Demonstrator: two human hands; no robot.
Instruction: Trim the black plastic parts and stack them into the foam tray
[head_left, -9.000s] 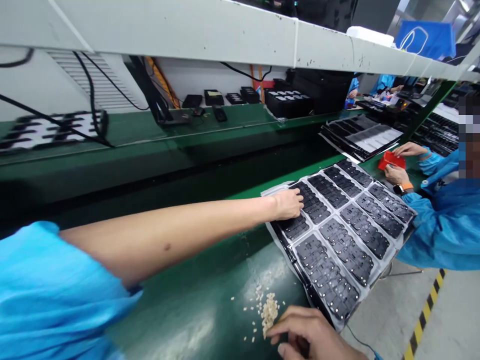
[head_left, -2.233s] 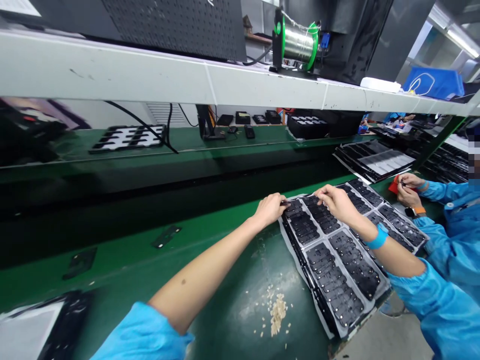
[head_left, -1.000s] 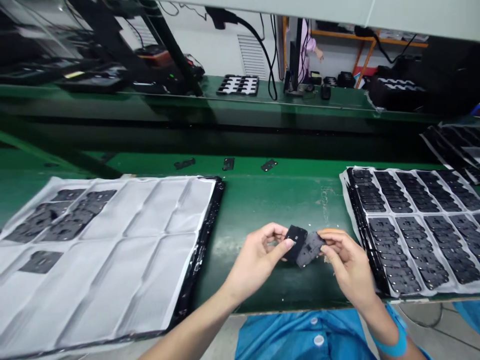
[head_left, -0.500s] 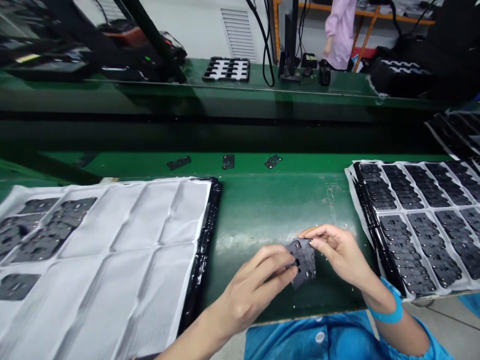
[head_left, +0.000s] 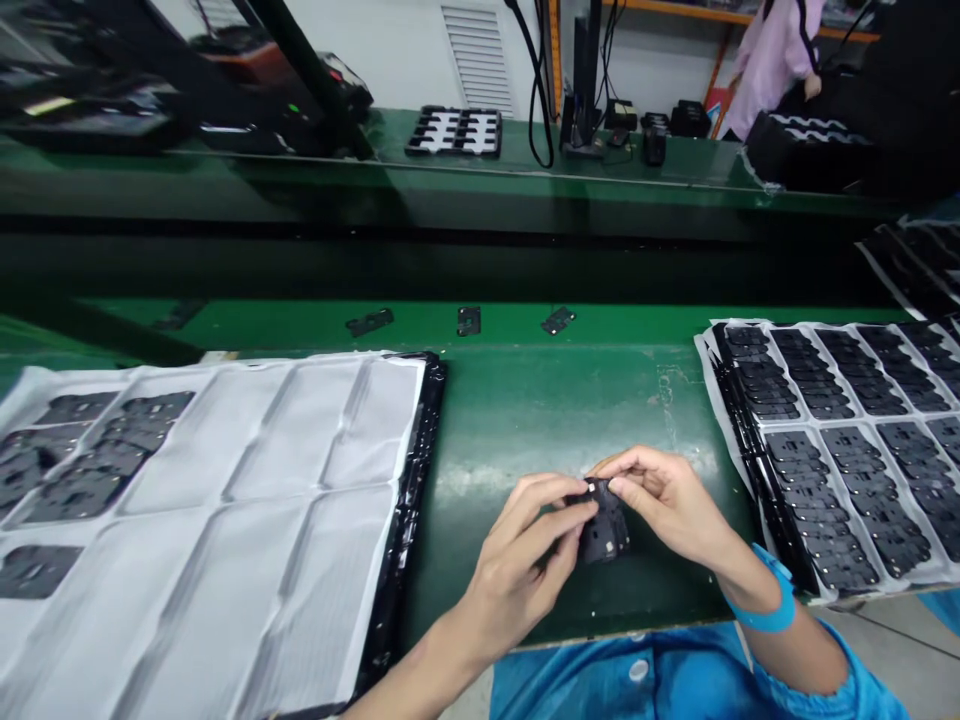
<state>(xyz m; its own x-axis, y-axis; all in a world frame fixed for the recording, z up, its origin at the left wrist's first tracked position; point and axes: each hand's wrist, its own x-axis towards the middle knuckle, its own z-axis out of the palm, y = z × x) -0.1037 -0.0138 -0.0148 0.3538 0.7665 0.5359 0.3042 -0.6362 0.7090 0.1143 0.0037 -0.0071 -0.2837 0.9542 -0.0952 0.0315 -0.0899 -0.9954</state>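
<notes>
My left hand (head_left: 525, 555) and my right hand (head_left: 664, 500) meet over the green bench, both pinching a small stack of flat black plastic parts (head_left: 602, 525). The fingertips of both hands close on the stack's upper edge. To my right lies a tray (head_left: 814, 425) whose pockets are filled with rows of the same black parts. To my left lies a white-lined tray (head_left: 300, 470), mostly bare, with several black parts (head_left: 82, 460) in its far-left pockets.
Three loose black parts (head_left: 469, 320) lie on the green strip beyond the bench. A conveyor channel and a far green counter hold a small tray (head_left: 454, 132) and cables. A person in a pink coat (head_left: 772, 55) stands at the back right.
I took parts from the right tray, turned to face the bench, and brought them together. In the last half second my fingers shifted, squaring the parts into a tighter stack.
</notes>
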